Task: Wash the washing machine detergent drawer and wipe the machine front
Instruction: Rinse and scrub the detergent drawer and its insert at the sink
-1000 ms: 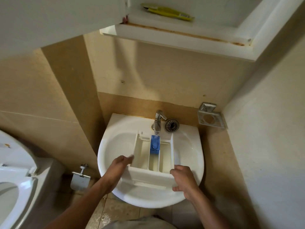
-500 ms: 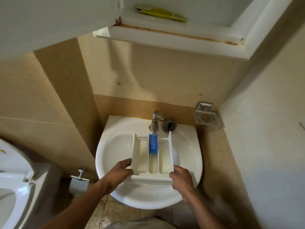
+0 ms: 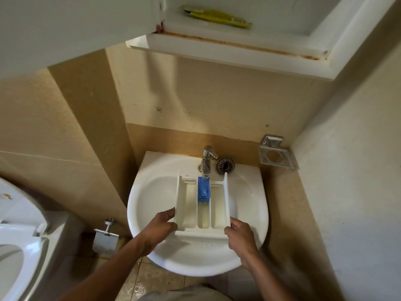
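The white detergent drawer (image 3: 188, 205) has three compartments and a blue insert (image 3: 203, 190) at the back of the middle one. I hold it over the white sink (image 3: 149, 196), its far end under the chrome tap (image 3: 207, 159). My left hand (image 3: 161, 227) grips the drawer's near left corner. My right hand (image 3: 239, 234) grips the near right corner. The drawer's open side faces up at me. Whether water runs from the tap I cannot tell.
A round drain strainer (image 3: 225, 165) lies on the sink rim right of the tap. A metal holder (image 3: 276, 155) hangs on the right wall. An open cabinet (image 3: 227, 51) juts out overhead. A toilet (image 3: 15, 246) and paper holder (image 3: 106, 237) are at left.
Both hands have lifted the drawer's near end and drawn it toward the tap, so it stands more level under the spout. The view has shifted slightly.
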Action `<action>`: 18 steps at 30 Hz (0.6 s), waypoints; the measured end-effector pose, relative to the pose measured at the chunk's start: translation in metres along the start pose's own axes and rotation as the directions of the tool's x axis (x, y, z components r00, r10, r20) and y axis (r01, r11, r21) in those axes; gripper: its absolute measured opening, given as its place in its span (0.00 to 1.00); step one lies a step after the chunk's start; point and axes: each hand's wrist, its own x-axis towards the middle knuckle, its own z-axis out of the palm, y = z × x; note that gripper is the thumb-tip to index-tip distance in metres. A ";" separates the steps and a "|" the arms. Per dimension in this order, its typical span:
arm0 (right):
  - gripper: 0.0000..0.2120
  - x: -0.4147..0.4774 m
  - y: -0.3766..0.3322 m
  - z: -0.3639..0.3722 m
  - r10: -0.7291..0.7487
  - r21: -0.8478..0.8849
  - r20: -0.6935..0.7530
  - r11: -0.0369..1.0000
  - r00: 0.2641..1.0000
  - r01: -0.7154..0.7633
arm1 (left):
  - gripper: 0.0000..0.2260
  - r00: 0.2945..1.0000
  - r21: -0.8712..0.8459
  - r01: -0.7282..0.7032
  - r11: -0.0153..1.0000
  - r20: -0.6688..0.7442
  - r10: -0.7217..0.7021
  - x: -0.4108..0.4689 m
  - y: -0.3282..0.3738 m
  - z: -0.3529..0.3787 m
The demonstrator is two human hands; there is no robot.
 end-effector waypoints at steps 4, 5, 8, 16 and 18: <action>0.20 0.001 0.001 0.000 -0.007 0.000 0.000 1.000 1.000 0.007 | 0.26 1.000 -0.010 -0.001 1.000 -0.005 0.001 0.004 -0.003 -0.001; 0.20 0.001 0.002 0.000 -0.012 -0.007 -0.001 1.000 1.000 0.012 | 0.25 1.000 -0.016 0.000 1.000 -0.005 0.000 0.005 -0.004 0.000; 0.19 0.002 0.003 0.000 -0.022 -0.021 0.009 1.000 1.000 0.022 | 0.24 1.000 -0.018 -0.005 1.000 -0.010 0.004 0.006 -0.006 -0.001; 0.17 0.003 0.005 0.000 -0.037 -0.037 0.021 0.999 0.999 0.037 | 0.22 0.999 -0.029 -0.002 1.000 -0.034 0.001 0.005 -0.007 0.001; 0.15 0.004 0.008 0.000 -0.028 -0.038 0.012 0.999 1.000 0.029 | 0.22 0.999 -0.019 -0.008 1.000 -0.038 0.007 0.005 -0.006 0.002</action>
